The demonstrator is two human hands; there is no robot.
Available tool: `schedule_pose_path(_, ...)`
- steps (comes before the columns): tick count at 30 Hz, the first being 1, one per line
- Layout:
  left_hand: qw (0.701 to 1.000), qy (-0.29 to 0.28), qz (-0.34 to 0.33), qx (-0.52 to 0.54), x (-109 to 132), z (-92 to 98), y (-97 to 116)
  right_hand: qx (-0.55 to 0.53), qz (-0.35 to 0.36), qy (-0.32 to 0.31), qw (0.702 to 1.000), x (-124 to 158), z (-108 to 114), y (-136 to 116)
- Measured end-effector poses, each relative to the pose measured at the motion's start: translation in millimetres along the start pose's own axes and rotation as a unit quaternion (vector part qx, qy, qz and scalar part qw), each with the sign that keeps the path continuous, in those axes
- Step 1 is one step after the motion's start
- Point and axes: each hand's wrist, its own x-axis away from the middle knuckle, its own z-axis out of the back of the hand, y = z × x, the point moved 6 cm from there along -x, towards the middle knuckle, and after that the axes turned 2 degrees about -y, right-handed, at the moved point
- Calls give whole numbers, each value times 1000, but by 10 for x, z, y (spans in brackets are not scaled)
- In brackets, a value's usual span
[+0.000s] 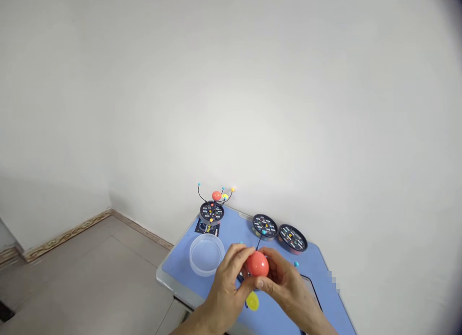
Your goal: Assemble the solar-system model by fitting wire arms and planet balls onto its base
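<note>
Both my hands meet over the blue table [180,263] around an orange-red ball [257,264]. My left hand [227,282] has its fingers curled against the ball's left side. Its right side is pinched by my right hand [285,282]. A thin black wire runs up from the ball towards a small teal bead [263,233]. A yellow disc [252,301] lies on the table just below my hands.
A clear round plastic tub [206,254] stands left of my hands. At the back left is an assembled solar-system model [212,205] with wire arms and small balls. Two round black printed bases [264,225] [292,238] sit at the back. The white wall is close behind.
</note>
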Motion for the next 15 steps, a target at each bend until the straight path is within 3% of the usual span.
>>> schedule_pose_path(3, 983, -1, 98, 154, 25, 34, -53, 38, 19, 1, 999, 89, -19, -57)
schedule_pose_path(6, 934, -23, 184, 306, 49, 4, -35, 66, 30, 11, 997, 159, -8, -122)
schedule_pose_path(8, 906, -34, 203, 371, 66, -24, -3, 80, 34, 19, 996, 184, -7, -155)
schedule_pose_path(11, 890, -43, 209, 404, 100, -47, 4, 94, 46, 16, 994, 196, -40, -178)
schedule_pose_path(15, 902, -66, 212, 371, 147, -28, -34, 134, 72, 19, 988, 216, -64, -192)
